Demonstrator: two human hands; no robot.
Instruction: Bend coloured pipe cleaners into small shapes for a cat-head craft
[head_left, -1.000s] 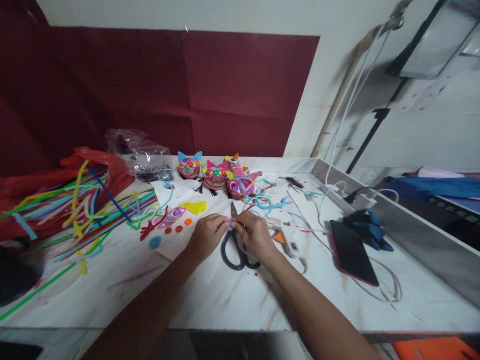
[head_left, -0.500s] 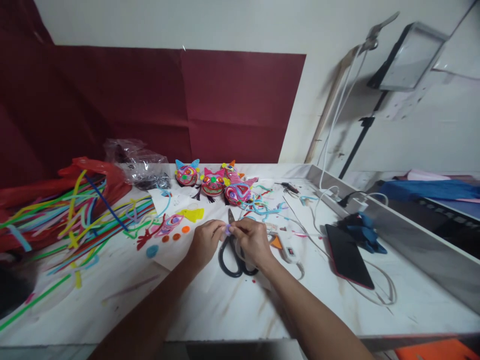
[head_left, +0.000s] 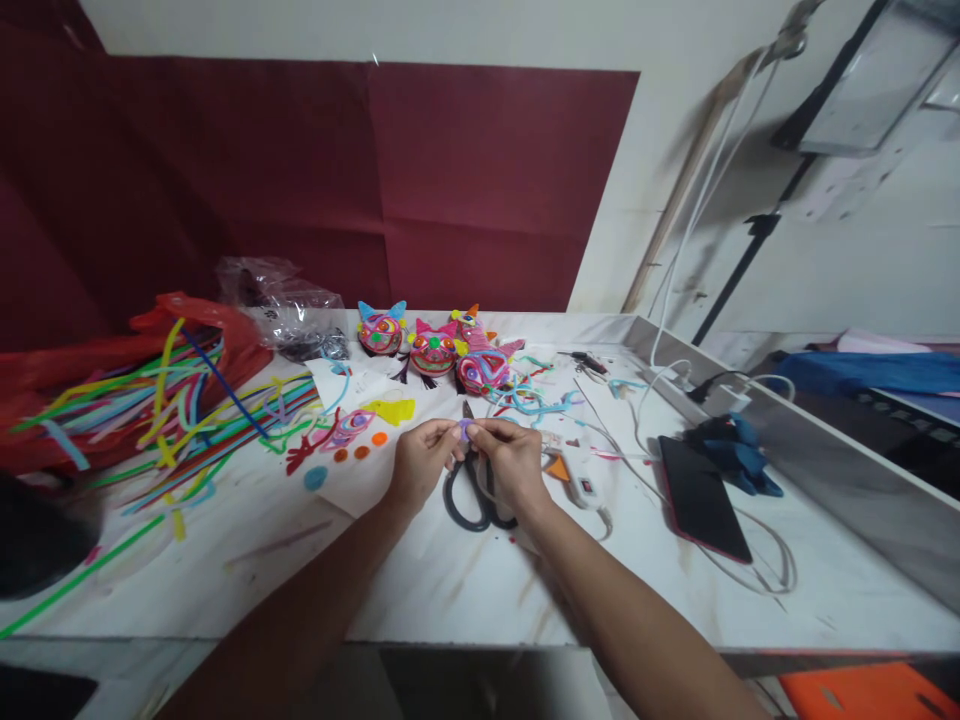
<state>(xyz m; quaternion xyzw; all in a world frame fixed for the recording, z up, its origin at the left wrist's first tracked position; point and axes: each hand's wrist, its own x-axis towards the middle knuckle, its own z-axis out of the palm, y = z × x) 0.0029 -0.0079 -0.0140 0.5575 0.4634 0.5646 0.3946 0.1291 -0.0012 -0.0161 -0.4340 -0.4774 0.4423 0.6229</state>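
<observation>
Between my fingertips is a small purple coil [head_left: 466, 429], perhaps of pipe cleaner. My left hand [head_left: 426, 462] pinches it from the left, and my right hand [head_left: 510, 460] pinches it from the right. Beneath my hands lie black-handled scissors [head_left: 466, 515], blades pointing away and partly hidden. Left of my left hand are orange felt discs [head_left: 379, 439], a blue disc [head_left: 316, 478], a yellow piece [head_left: 391, 411] and a pink-and-purple coiled shape [head_left: 350, 428] with a dark red branching piece [head_left: 301, 455].
Colourful animal-head ornaments [head_left: 433, 350] stand at the back. Pipe cleaners [head_left: 150, 400] spill from a red bag [head_left: 232, 330] on the left, beside a clear plastic bag [head_left: 292, 310]. A glue gun [head_left: 581, 487], a black phone [head_left: 701, 500] and white cables [head_left: 787, 560] lie to the right.
The view has tilted down slightly, so the wall and table sit higher in the picture. Both hands keep hold of the purple coil, with a little more of it showing.
</observation>
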